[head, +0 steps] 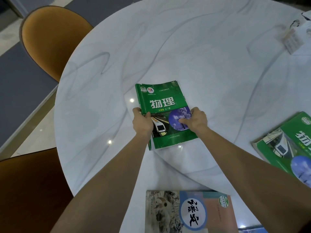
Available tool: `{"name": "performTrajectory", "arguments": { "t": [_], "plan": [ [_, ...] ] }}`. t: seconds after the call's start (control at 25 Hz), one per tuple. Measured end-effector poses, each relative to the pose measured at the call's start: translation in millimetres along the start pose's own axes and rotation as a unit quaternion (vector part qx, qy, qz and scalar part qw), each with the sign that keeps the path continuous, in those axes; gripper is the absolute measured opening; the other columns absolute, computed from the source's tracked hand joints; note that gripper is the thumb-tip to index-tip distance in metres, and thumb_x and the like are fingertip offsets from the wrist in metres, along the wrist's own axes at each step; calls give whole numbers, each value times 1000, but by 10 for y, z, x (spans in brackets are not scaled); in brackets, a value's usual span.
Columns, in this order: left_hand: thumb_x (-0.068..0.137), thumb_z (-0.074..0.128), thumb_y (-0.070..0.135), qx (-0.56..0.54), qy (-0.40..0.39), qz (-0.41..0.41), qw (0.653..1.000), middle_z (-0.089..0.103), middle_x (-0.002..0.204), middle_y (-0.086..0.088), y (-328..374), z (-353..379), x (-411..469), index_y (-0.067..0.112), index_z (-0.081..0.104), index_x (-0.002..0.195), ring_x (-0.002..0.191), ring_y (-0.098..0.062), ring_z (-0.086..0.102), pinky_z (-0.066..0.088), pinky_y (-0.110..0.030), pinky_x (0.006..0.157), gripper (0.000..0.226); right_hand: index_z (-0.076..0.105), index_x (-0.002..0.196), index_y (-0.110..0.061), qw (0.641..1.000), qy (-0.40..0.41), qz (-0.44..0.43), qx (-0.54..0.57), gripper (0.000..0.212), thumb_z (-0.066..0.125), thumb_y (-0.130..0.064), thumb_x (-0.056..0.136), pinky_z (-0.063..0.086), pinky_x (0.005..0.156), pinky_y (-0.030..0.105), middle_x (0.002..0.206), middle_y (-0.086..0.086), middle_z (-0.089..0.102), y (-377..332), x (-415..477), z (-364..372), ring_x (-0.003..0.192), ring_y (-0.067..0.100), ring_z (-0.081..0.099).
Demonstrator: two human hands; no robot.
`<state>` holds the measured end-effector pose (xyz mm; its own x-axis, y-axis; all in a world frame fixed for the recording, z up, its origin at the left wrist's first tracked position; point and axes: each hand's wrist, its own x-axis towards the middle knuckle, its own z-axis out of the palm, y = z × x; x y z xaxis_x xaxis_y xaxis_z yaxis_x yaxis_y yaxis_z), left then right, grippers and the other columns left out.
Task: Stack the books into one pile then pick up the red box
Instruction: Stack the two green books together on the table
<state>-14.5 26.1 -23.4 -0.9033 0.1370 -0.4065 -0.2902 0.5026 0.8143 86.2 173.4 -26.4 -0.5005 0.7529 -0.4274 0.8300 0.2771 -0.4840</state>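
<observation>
A green physics textbook (164, 105) lies near the middle of the white round table (202, 47). My left hand (142, 122) grips its left edge and my right hand (196, 120) grips its right edge, thumbs on the cover. A second green physics book (286, 148) lies at the right edge of the view, partly cut off. A third book (188, 212) with a beige and blue cover lies at the near edge of the table, between my forearms. No red box is in view.
An orange chair (50, 42) stands at the table's far left, and another brown chair seat (28, 190) sits at the near left. A small packet or card (290, 39) and some white items lie at the far right of the table.
</observation>
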Motion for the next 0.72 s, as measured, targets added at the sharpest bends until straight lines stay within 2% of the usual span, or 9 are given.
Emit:
{"name": "performTrajectory", "arguments": {
  "t": [0.12,0.24,0.36,0.44,0.6,0.72],
  "plan": [
    [94,45,13,-51,-17,21,998,66,104,-16,-54,2,-48,17,39,113,88,-31,66,55,-46,82,21,48,120,-4,1000,-2,4,12,63,77,-35,73,48,94,45,123,19,54,25,6,3,113,35,52],
    [94,47,12,-144,-53,-4,988,68,97,-16,-55,-80,-27,25,39,103,84,-31,70,59,-46,74,18,51,116,-2,998,3,22,54,56,75,-33,76,48,95,44,122,19,55,46,-7,15,113,35,53],
    [93,51,11,-206,-85,-17,975,70,85,-12,-50,-203,-37,29,44,93,64,-18,72,57,-34,54,20,57,105,-2,990,18,30,139,37,70,-27,82,50,87,38,109,17,63,64,-78,-5,105,33,60],
    [92,54,9,-239,-102,-19,965,70,78,-9,-23,-273,-54,31,47,87,55,-13,71,54,-29,45,23,55,107,-3,973,5,42,227,34,69,-23,83,49,81,35,108,17,63,76,-146,-54,102,31,61],
    [92,54,8,-236,-139,-16,962,70,76,-10,76,-298,-101,24,46,97,56,-17,70,55,-33,48,19,49,105,-9,940,-25,57,337,35,72,-17,81,50,80,34,115,21,62,182,-312,-207,91,25,60],
    [92,54,9,-208,-167,-7,964,70,78,-10,181,-177,-193,24,45,100,57,-16,70,55,-31,47,19,46,101,-12,930,-4,72,361,34,73,-17,80,50,82,35,113,20,61,360,-436,-327,92,25,59]
  ]
}}
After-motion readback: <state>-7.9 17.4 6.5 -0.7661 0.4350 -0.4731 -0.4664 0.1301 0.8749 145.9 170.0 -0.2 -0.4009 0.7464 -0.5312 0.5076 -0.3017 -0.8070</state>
